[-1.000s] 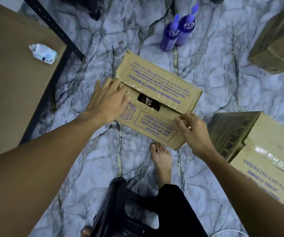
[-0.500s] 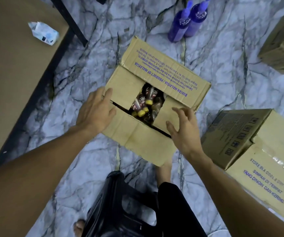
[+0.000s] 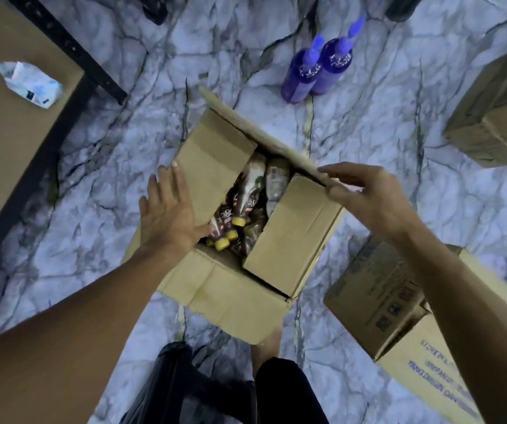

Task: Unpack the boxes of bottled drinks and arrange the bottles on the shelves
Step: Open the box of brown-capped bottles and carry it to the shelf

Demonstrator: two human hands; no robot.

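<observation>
The grey marble floor [image 3: 368,148] fills most of the room, and a big brown shelf [image 3: 7,142] with a black frame runs along one side. In the middle of the floor sits the open box [image 3: 230,295]. A closed box [image 3: 377,289] lies just beside it, and another box [image 3: 496,111] sits well apart from both. The left hand [image 3: 169,215] lies flat on the side flap [image 3: 215,160] with its fingers straight, pressing it down. The right hand [image 3: 371,197] pinches the edge of the far flap [image 3: 264,133] between thumb and fingers. Inside the open box lie the brown bottles [image 3: 246,191] with yellow caps, down between the flaps. Two purple bottles [image 3: 316,71] stand touching each other on the floor past the box. A small crumpled wrapper [image 3: 29,81] lies on the shelf.
</observation>
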